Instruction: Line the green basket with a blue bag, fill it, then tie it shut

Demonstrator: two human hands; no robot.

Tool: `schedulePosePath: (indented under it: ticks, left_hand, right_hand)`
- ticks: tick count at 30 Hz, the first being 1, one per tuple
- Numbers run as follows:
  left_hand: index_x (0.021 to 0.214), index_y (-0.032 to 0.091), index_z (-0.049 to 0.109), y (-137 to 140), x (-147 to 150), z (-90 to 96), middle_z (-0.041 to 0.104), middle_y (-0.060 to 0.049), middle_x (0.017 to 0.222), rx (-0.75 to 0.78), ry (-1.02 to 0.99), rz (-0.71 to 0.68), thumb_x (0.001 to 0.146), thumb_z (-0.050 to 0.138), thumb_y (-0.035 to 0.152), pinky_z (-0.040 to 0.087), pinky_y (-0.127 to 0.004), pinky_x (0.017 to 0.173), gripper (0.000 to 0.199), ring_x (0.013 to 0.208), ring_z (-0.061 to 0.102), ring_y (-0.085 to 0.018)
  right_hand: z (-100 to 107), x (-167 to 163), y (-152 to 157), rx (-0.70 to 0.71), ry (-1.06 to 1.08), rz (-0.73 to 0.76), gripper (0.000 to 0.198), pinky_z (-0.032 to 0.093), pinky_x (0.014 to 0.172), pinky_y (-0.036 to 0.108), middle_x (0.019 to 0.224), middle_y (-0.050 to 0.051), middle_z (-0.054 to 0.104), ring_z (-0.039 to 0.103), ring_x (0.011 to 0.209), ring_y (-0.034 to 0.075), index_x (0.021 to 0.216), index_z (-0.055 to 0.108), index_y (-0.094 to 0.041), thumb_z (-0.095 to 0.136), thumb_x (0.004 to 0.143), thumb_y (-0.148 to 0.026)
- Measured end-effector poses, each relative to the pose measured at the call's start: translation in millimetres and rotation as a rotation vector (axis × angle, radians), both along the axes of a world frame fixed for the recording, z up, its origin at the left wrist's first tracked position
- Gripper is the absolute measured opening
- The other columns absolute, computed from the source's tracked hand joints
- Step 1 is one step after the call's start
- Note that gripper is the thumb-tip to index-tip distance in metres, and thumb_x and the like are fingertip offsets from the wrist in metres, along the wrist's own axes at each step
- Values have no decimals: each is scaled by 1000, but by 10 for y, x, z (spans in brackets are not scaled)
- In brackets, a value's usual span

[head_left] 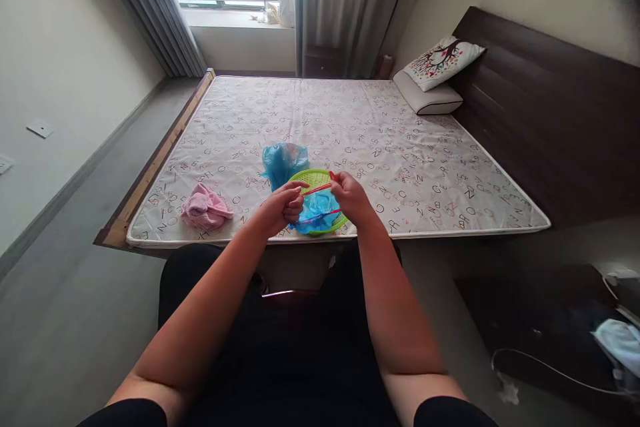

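My left hand [283, 207] and my right hand [350, 196] are held close together over the near edge of the bed, above a green round basket [314, 179]. Between them runs a thin red strip [317, 189], pinched at each end by the fingers of both hands. A second thin red strand [320, 216] runs lower, across a blue plastic bag [316, 205] that lies in the basket. Another crumpled blue plastic bag [283, 161] sits on the bed just behind the basket to the left.
A pink cloth [205, 209] lies on the patterned mattress [380, 140] to the left. Two pillows [436, 73] rest against the dark headboard at the right. A dark table with a cable and a light-blue item [620, 340] stands at lower right.
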State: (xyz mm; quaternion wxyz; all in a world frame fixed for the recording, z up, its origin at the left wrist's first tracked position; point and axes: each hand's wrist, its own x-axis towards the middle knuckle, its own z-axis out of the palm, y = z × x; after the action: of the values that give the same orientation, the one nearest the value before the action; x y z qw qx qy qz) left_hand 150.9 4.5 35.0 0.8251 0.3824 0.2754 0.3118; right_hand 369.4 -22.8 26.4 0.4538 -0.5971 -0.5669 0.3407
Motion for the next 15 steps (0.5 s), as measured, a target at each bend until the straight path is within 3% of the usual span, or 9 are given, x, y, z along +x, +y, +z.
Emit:
schedulePosePath:
  ticks: [1, 3, 6, 9, 11, 15]
  left_hand:
    - [106, 20, 69, -38, -2, -9, 31, 10, 63, 9, -10, 16, 84, 88, 36, 20, -15, 45, 33, 48, 23, -5]
    - [97, 15, 72, -91, -12, -36, 31, 9, 62, 49, 64, -79, 83, 90, 40, 20, -15, 46, 33, 48, 25, -4]
    - [83, 9, 75, -107, -13, -82, 35, 6, 59, 111, 243, -168, 82, 90, 50, 17, -17, 45, 44, 48, 27, -3]
    - [94, 10, 77, -81, 18, -104, 31, 9, 59, 57, 210, 88, 79, 91, 51, 17, -17, 43, 46, 46, 24, -3]
    - [102, 11, 76, -65, 43, -99, 26, 11, 60, 7, 149, 216, 79, 92, 47, 17, -16, 42, 46, 46, 22, -4]
    - [102, 14, 72, -70, 82, -58, 27, 12, 59, -5, 78, 288, 80, 93, 43, 18, -16, 41, 41, 45, 22, -5]
  right_hand:
    - [-51, 15, 27, -2, 53, -90, 21, 39, 64, 29, 77, -1, 56, 50, 70, 16, 95, 56, -23, 54, 96, -44]
    - [-146, 19, 72, -2, 152, -209, 27, 37, 61, 28, 73, -3, 53, 48, 67, 15, 95, 54, -24, 56, 96, -50]
    - [-206, -28, 87, -6, 280, -194, 36, 35, 58, 27, 69, -5, 48, 44, 62, 14, 96, 55, -24, 62, 94, -60]
    - [-145, -77, 36, -11, 378, -41, 44, 37, 58, 27, 71, -5, 50, 45, 61, 13, 104, 60, -24, 66, 92, -66]
    - [-86, -91, -8, 0, 366, 69, 46, 44, 64, 28, 82, -1, 61, 55, 70, 14, 111, 65, -25, 71, 91, -66]
    - [-79, -133, -49, -31, 155, 140, 53, 53, 82, 33, 112, 6, 74, 68, 97, 20, 122, 71, -25, 85, 84, -60]
